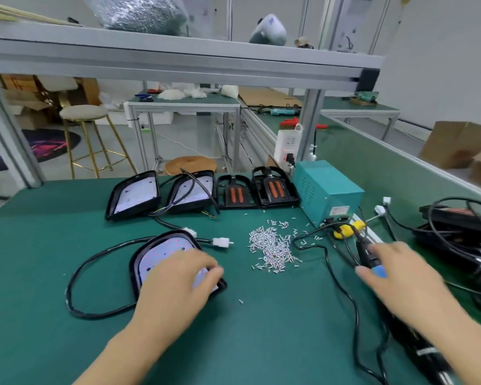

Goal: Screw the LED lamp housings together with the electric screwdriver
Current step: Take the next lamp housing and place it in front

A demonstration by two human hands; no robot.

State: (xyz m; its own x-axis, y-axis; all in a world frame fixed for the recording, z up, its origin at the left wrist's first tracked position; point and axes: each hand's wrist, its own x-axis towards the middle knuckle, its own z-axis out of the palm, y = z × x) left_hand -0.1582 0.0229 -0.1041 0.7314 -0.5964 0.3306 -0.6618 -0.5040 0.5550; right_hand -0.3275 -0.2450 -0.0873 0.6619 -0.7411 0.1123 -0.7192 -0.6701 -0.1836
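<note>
A black LED lamp housing [161, 251] with a white LED board lies face up on the green mat, its black cable [95, 257] looping to the left. My left hand [178, 287] rests on it, fingers curled over its right edge. A pile of small silver screws [272, 245] lies to the right of it. My right hand [400, 276] is blurred and closes round the electric screwdriver [365, 252], whose black body and blue part show between thumb and fingers.
Two more LED housings [135, 195] and two black back covers [274, 190] with orange parts line the mat's far edge. A teal power box [328, 190] stands at the right. Black lamps and cables [456, 226] pile at the far right. One stray screw [240, 302] lies near me.
</note>
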